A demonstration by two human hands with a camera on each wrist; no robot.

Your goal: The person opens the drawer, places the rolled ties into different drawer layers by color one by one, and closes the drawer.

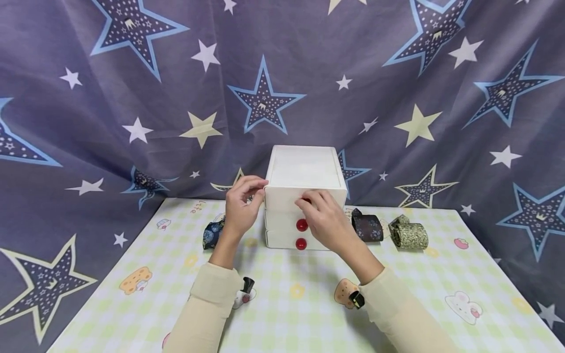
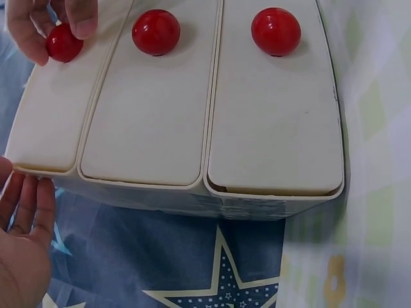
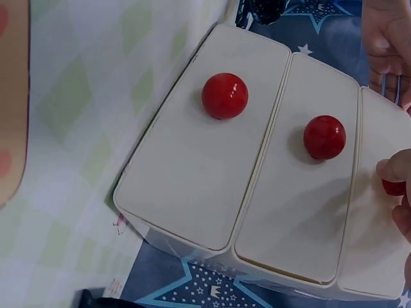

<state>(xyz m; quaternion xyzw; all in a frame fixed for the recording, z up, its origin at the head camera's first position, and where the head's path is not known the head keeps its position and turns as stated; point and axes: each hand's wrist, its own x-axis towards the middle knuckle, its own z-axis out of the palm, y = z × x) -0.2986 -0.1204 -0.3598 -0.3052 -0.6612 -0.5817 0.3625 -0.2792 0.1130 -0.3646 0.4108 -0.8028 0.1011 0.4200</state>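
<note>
A white three-drawer box [image 1: 306, 166] with round red knobs stands at the back of the table, all its drawers closed. My right hand [image 1: 325, 218] pinches the top drawer's red knob [image 2: 64, 43] between thumb and fingers. At the box's upper left edge is my left hand [image 1: 243, 206], its fingers fairly straight and touching the side near the top drawer [image 2: 45, 135]. The middle knob [image 1: 302, 225] and the bottom knob [image 1: 301, 243] are untouched.
Left of the box lies a rolled dark blue patterned tie [image 1: 213, 233], partly behind my left arm. To the right sit a rolled dark floral tie [image 1: 368, 227] and a rolled green patterned one [image 1: 409, 233]. A starry curtain [image 1: 273, 44] hangs right behind the table.
</note>
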